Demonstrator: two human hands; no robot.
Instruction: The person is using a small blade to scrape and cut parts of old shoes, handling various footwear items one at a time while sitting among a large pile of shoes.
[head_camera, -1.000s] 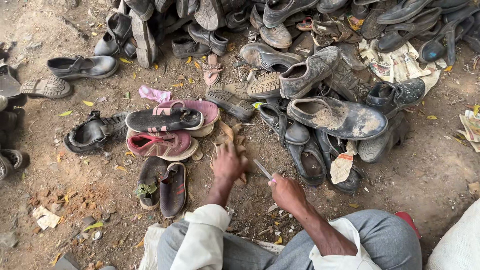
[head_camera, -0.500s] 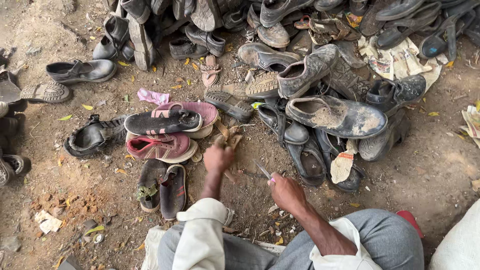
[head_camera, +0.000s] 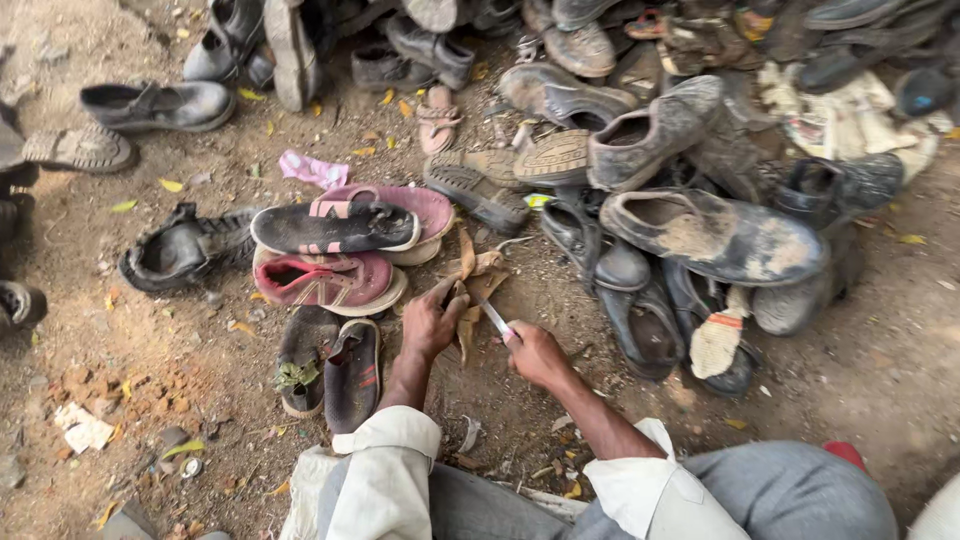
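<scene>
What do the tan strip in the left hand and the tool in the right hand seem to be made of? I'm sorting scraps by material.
The tan strip held by the left hand looks like leather or similar sheet: matte, curled, ragged-edged. The blade in the right hand looks like metal: thin, pale, glinting.

Bare dirt ground (head_camera: 120, 360), heap of worn shoes (head_camera: 700, 150), scattered sandals (head_camera: 335, 228), dry leaves (head_camera: 172, 185)
</scene>
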